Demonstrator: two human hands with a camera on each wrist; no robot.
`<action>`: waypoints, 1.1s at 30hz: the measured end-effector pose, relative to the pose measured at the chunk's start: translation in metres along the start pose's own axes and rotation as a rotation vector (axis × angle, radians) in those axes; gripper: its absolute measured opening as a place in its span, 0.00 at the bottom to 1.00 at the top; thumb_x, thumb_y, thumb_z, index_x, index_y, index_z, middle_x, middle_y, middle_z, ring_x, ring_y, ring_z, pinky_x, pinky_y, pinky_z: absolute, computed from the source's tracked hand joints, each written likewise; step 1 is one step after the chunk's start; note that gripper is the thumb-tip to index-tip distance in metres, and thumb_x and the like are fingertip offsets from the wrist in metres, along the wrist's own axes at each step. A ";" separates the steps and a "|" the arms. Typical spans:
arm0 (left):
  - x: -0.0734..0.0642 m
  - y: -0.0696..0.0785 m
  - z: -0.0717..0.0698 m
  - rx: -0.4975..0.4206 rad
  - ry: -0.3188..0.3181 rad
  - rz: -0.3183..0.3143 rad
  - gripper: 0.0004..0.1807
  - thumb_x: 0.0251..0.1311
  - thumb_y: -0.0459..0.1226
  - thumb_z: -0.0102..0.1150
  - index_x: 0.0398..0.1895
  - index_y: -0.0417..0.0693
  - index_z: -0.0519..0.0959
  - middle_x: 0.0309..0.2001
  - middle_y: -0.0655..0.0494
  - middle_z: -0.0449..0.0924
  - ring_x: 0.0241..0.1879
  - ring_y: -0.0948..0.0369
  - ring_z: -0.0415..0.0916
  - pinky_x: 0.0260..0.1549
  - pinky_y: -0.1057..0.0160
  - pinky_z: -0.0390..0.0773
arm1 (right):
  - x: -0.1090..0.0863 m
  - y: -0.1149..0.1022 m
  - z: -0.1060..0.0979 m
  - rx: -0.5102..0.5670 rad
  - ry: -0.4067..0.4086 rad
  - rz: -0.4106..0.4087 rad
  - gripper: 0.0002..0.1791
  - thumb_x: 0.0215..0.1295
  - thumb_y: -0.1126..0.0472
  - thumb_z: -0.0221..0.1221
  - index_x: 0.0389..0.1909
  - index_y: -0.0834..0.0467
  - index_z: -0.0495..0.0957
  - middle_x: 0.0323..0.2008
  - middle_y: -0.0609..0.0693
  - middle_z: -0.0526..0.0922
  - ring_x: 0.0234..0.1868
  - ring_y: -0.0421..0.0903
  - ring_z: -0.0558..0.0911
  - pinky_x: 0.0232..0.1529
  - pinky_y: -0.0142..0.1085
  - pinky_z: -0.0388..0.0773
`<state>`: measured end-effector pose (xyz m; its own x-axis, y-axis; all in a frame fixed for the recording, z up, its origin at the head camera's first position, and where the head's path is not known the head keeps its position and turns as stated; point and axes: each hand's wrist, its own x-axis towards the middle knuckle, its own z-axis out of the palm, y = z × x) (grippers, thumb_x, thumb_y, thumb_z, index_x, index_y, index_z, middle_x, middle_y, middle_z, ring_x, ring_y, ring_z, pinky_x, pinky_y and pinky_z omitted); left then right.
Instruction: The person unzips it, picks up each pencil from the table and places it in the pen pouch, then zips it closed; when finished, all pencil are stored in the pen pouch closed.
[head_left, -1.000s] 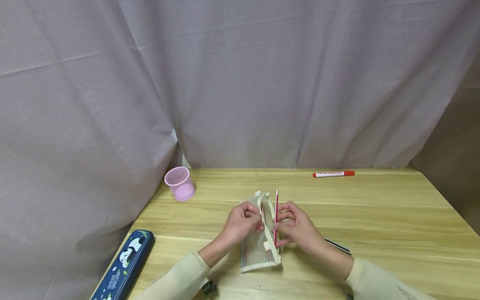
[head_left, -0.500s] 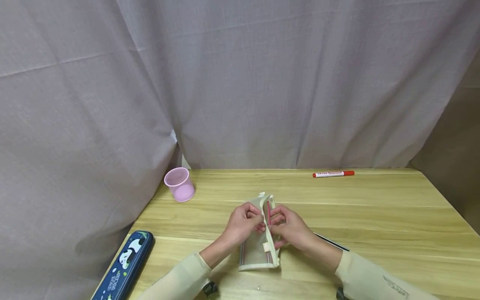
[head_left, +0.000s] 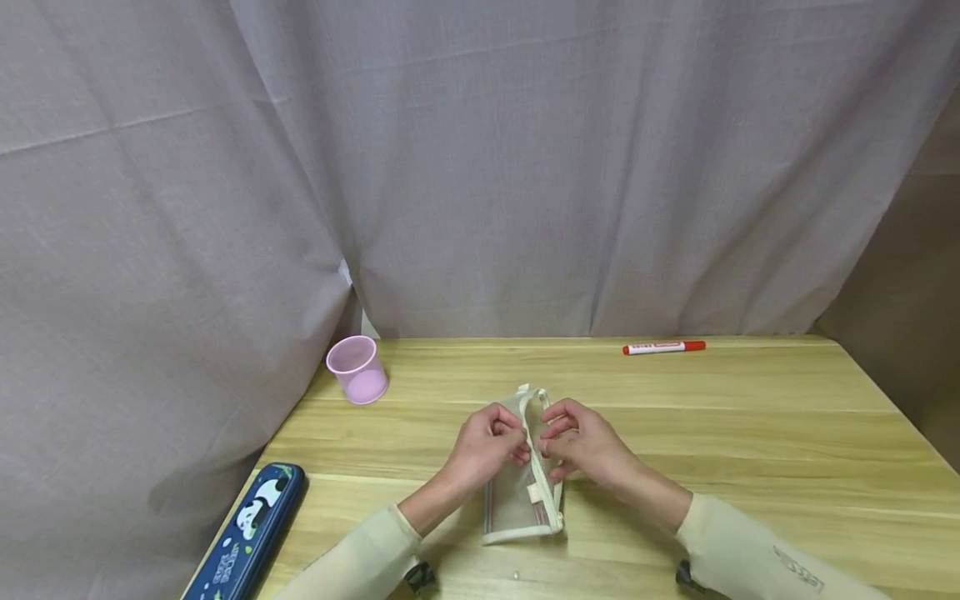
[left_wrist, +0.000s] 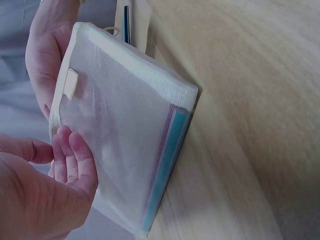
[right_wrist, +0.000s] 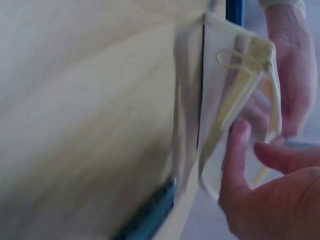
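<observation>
A see-through mesh pencil pouch (head_left: 506, 500) with cream edging stands on its side, its zipped mouth parted. My left hand (head_left: 489, 442) pinches the mouth's near-left edge between thumb and fingers. At the other side of the mouth is my right hand (head_left: 588, 446), its fingers loosely bent and apart with nothing between them. In the right wrist view, its fingertips (right_wrist: 241, 132) lie right at the pouch's opening. Reddish and teal stripes (left_wrist: 167, 160) show along the pouch's lower side in the left wrist view. A dark pen (right_wrist: 150, 212) lies on the table close to my right hand.
A red-and-white marker (head_left: 663, 347) lies at the table's back right. The pink cup (head_left: 360, 375) stands at the back left, and a dark blue panda pencil case (head_left: 251, 525) lies along the left edge. Grey curtain (head_left: 480, 167) borders the table (head_left: 750, 433).
The red pencil has gone from my right fingers down into the pouch and out of sight in the head view. My right hand has let go of it; my left keeps its pinch.
</observation>
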<state>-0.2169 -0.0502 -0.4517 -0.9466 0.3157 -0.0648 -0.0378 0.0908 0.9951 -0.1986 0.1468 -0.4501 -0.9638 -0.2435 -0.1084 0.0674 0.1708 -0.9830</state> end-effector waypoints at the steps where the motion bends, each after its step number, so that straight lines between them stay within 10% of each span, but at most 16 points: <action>1: 0.000 0.000 -0.001 -0.005 0.004 0.002 0.07 0.60 0.25 0.58 0.41 0.35 0.76 0.27 0.53 0.82 0.26 0.62 0.84 0.33 0.63 0.92 | -0.001 -0.001 -0.005 -0.003 0.000 -0.022 0.26 0.66 0.72 0.62 0.64 0.70 0.67 0.49 0.64 0.79 0.36 0.49 0.85 0.34 0.47 0.94; 10: 0.000 0.001 -0.009 -0.043 0.033 0.001 0.06 0.61 0.25 0.58 0.40 0.37 0.75 0.26 0.54 0.80 0.25 0.62 0.84 0.33 0.63 0.92 | -0.007 0.005 -0.070 -0.284 0.032 -0.119 0.16 0.68 0.67 0.64 0.55 0.64 0.76 0.42 0.60 0.83 0.33 0.47 0.84 0.28 0.44 0.90; 19: -0.001 0.002 -0.011 -0.046 0.035 -0.001 0.07 0.59 0.25 0.58 0.41 0.35 0.75 0.26 0.54 0.80 0.25 0.63 0.83 0.32 0.63 0.92 | 0.000 0.028 -0.124 -0.446 -0.243 -0.051 0.17 0.71 0.62 0.66 0.57 0.63 0.79 0.37 0.55 0.83 0.34 0.45 0.82 0.24 0.39 0.86; 26: -0.001 0.003 -0.010 -0.042 0.034 -0.004 0.08 0.59 0.25 0.58 0.41 0.35 0.75 0.26 0.54 0.80 0.24 0.63 0.83 0.31 0.64 0.91 | 0.009 0.044 -0.138 -0.406 -0.426 -0.041 0.17 0.70 0.63 0.67 0.56 0.61 0.81 0.34 0.52 0.82 0.27 0.38 0.76 0.22 0.30 0.77; 33: -0.001 0.002 -0.011 -0.028 0.023 -0.003 0.08 0.60 0.26 0.58 0.42 0.35 0.75 0.26 0.54 0.80 0.25 0.63 0.83 0.31 0.64 0.91 | 0.005 0.040 -0.130 -0.489 -0.376 -0.065 0.12 0.67 0.64 0.68 0.51 0.57 0.83 0.33 0.52 0.81 0.25 0.36 0.75 0.21 0.28 0.76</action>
<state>-0.2193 -0.0606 -0.4484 -0.9535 0.2941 -0.0663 -0.0491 0.0655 0.9966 -0.2339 0.2771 -0.4711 -0.7993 -0.5724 -0.1828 -0.1998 0.5401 -0.8176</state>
